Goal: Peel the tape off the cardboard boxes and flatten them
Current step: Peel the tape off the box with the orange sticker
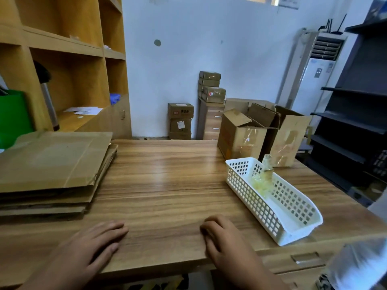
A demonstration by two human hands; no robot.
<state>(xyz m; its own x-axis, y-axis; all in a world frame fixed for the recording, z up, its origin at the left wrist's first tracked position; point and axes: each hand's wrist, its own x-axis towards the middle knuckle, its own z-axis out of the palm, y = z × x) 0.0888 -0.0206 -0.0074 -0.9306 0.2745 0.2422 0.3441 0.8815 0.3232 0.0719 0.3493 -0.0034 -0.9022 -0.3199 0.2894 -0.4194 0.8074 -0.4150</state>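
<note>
Left hand (pixel 90 245) and right hand (pixel 226 241) flat at surface (pixel 167 185) near edge, each grip wide, empty, flattened cardboard (pixel 52 164) at left edge, taped boxes (pixel 240 139) at far right corner

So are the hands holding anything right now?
No, nothing is held. The left hand and the right hand both rest on the wooden table, empty.

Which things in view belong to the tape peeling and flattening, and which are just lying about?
Job: open box, second open box, both taped; flattened cardboard stack; white basket with peeled tape; left hand and right hand, flat on the table.
Lying about: sealed boxes by the wall, shelf papers.
</note>
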